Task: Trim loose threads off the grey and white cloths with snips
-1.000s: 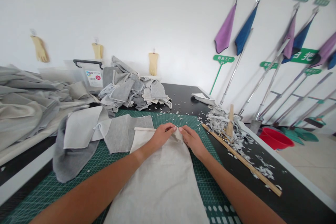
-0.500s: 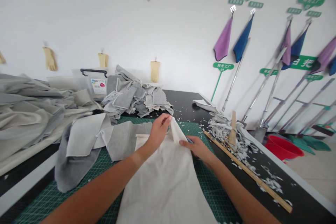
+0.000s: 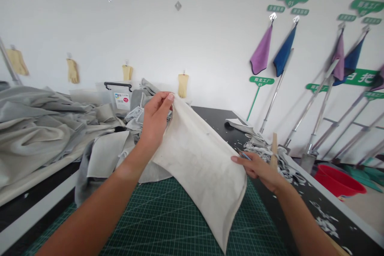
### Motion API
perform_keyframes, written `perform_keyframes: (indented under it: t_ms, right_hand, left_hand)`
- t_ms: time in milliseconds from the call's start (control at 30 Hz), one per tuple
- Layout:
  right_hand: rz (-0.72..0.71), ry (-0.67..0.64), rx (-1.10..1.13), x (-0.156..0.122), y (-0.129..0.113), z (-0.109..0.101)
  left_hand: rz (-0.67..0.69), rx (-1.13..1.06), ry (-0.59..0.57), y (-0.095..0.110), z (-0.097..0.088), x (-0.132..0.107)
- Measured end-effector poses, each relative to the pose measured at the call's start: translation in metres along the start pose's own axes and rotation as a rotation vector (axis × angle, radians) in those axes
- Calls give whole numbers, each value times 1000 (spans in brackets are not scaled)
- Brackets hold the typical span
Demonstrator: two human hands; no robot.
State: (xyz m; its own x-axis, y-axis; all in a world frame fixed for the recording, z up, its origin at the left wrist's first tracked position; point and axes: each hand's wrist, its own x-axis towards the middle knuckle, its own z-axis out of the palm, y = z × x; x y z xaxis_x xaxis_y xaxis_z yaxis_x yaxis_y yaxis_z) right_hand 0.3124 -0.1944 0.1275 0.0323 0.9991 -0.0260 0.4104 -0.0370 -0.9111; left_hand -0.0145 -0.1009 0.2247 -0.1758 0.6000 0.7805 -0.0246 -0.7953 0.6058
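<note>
Off-white flat cloth panel (image 3: 201, 152) is lifted in front of the person, stretched slantwise between the two hands above the cutting mat. The left hand (image 3: 157, 116) has its thumb and fingers pinched on the upper corner, which is the highest part of the cloth. The right hand (image 3: 259, 168), lower down at the opposite end of the top edge, has its fingers closed around a slim dark tool with a blue part (image 3: 245, 155); one fingertip lies over the cloth's edge, though whether these fingers also grip the fabric I cannot tell. Below the hands the panel sags, and one corner hangs down in a point toward the near side.

Under it lies a dark green cutting mat with a pale grid (image 3: 168, 216), on a black counter (image 3: 214, 116). To the left, folded grey and off-white fabric pieces (image 3: 108, 152) lie at the mat's edge, beside a large heap of loose grey fabric (image 3: 39, 132). Behind these stands a clear plastic box with a black handle (image 3: 122, 102). Past the right hand are curly white fabric scraps (image 3: 289, 164) and an upright-looking wooden strip (image 3: 274, 150). Beyond the counter's right side sits a red plastic basin (image 3: 339, 180).
</note>
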Motion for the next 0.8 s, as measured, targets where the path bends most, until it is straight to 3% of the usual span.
perform_keyframes:
  t_ms: [200, 333, 400, 600, 800]
  right_hand:
    - [-78, 252, -298, 7, 3, -23]
    - [-152, 300, -409, 10, 4, -32]
    - [-168, 305, -299, 9, 6, -32]
    - [-211, 342, 341, 3, 4, -30]
    - [-248, 133, 775, 1, -4, -41]
  left_hand:
    - [8, -12, -20, 31, -8, 6]
    - [0, -21, 12, 41, -13, 9]
    - [-6, -41, 19, 44, -17, 10]
    - [-23, -45, -1, 49, -32, 20]
    - [-74, -25, -127, 49, -40, 26]
